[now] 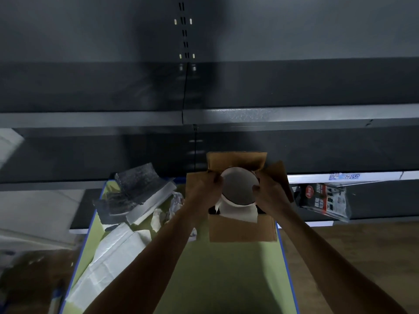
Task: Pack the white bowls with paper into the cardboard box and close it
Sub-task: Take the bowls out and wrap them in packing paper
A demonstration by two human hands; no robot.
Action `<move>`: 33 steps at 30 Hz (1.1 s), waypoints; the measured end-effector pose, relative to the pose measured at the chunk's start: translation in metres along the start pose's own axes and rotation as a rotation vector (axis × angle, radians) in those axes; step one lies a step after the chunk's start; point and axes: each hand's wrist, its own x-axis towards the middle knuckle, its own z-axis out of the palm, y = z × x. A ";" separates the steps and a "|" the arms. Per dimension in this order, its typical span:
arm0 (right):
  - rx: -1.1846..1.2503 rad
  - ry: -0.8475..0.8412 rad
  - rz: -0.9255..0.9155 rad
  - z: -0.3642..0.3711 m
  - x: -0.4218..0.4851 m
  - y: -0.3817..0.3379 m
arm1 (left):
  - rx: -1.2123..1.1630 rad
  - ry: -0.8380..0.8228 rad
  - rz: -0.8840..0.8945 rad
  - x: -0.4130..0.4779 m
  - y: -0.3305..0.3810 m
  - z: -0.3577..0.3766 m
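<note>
Two hands hold a white bowl (239, 189) in the mouth of the open box (240, 230).
The left hand (205, 189) and right hand (269, 189) grip opposite sides of the bowl's rim, fingers (217, 179) curled on it. The bowl tilts toward the camera above white paper (235, 210) lying inside the box. The box stands at the far end of the green desk (226, 268), with loose sheets (108, 257) and dark foam (133, 184) to its left.

Dim dark metal shelving (226, 116); wooden floor (351, 257); green-topped table (226, 268).
</note>
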 end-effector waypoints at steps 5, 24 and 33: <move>-0.189 0.024 -0.034 0.013 0.000 0.004 | 0.202 -0.054 0.043 0.007 -0.011 0.006; -0.175 0.172 -0.193 0.038 0.007 0.021 | 0.412 0.211 0.344 0.011 -0.021 0.011; -0.193 0.189 -0.183 0.045 0.007 0.019 | 0.483 0.125 0.324 0.002 -0.010 0.009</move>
